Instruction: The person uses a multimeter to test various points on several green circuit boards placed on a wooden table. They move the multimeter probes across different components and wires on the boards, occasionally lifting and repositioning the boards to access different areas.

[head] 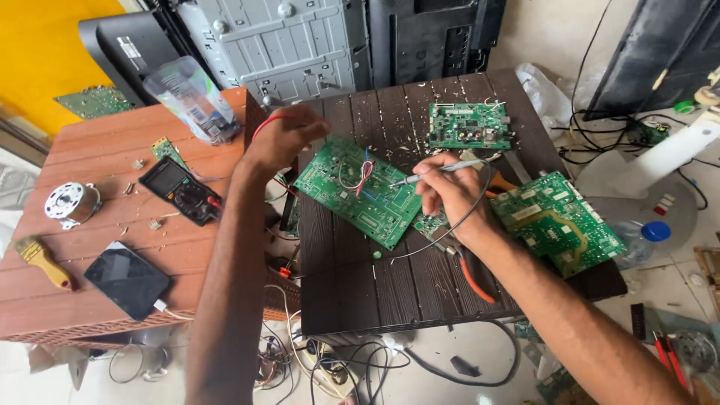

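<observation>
A large green circuit board [352,196] with red, white and blue wires lies tilted on the dark wooden table [352,292]. My left hand [285,135], a red band at its wrist, rests on the board's far left corner. My right hand [448,191] grips a slim soldering iron [439,171] like a pen, its tip touching the board's middle right. The iron's black cord [465,217] loops down past my right wrist.
Two more green boards [470,125] [559,221] lie on the dark table, with orange-handled pliers [472,277]. The reddish table at left carries a multimeter [184,191], a phone [127,280], a small motor [70,204], a brush [41,261] and a plastic bottle [193,97]. Cables tangle on the floor.
</observation>
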